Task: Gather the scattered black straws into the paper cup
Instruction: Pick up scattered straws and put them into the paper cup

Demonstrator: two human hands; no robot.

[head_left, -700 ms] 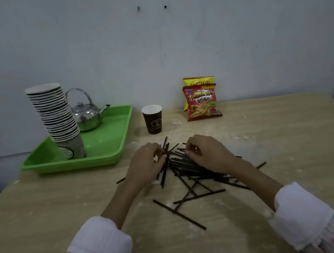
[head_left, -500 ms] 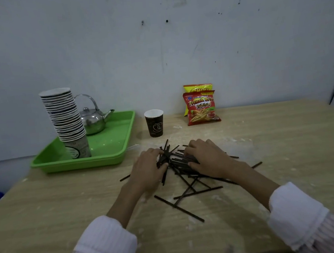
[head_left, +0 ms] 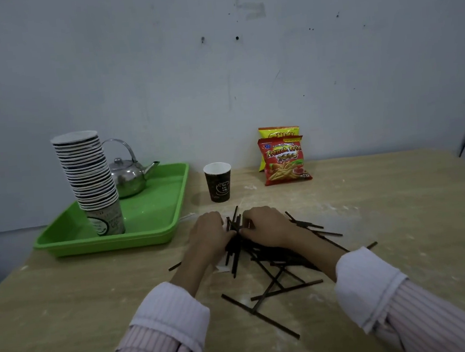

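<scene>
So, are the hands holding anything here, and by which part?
Both the left hand and right hand pinch a bunch of black straws between them, near its far end; the tips stick out beyond the fingers.

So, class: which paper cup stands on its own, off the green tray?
The dark brown cup on the wooden table, behind the straws. The others are nested in one tall stack on the green tray.

both forearms reach forward; left hand (head_left: 208,236) and right hand (head_left: 269,226) sit palm down, fingertips almost touching, fingers curled around black straws (head_left: 235,260).
</scene>
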